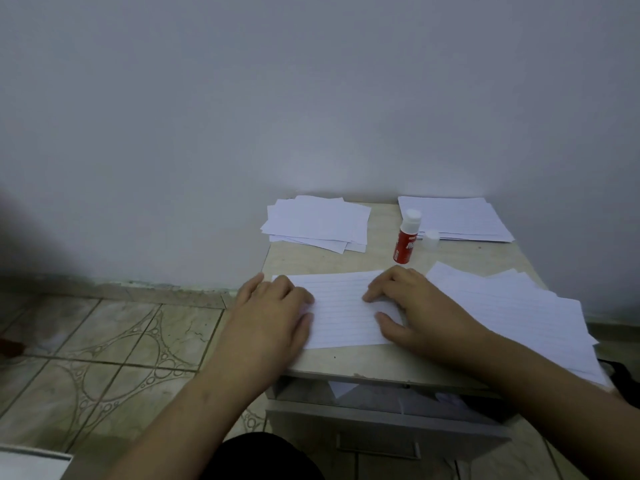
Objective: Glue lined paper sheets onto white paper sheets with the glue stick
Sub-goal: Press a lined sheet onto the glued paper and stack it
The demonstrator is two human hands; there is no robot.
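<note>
Beige, a small surface (346, 363) stands against a pale wall, its left edge dropping to a tiled floor (104, 344). Near the front edge lies a lined paper sheet (341, 311). The left hand (273, 313) and right hand (412, 304) both press flat on it, fingers relaxed, grasping nothing. Behind, a red glue stick (406, 237) stands uncapped, its white cap (431, 238) just beside. A white paper stack (317, 223) overhangs the back-left edge; a lined stack (453, 218) sits back right; more lined sheets (519, 313) overhang the right edge. Below, an open drawer (381, 415) holds paper scraps.
</note>
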